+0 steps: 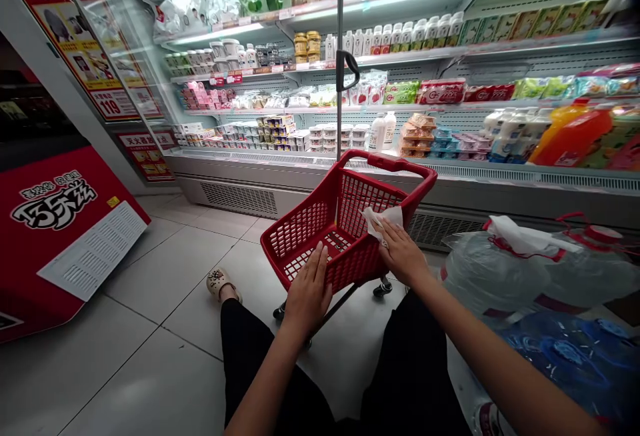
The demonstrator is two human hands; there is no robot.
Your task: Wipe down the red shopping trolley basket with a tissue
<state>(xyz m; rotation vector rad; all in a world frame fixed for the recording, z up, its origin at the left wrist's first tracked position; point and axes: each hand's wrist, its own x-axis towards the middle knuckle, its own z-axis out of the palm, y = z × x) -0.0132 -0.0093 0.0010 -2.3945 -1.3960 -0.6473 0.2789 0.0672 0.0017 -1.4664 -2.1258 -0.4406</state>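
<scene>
A red plastic shopping cart (300, 223) with a lattice basket stands between my legs, its handle on the far side. My left hand (307, 289) lies flat against the basket's near side, fingers stretched out and holding nothing. With my right hand (400, 249) I press a white tissue (393, 215) on the basket's right side near the rim. The fingers lie over the tissue, and part of it sticks out beyond them.
A refrigerated display (300, 183) with dairy and drinks runs behind the cart; its door handle (347, 71) rises above it. Large water bottles (490, 269) stand at right, a white cloth or tissue (520, 233) on top. A red freezer (60, 249) is at left.
</scene>
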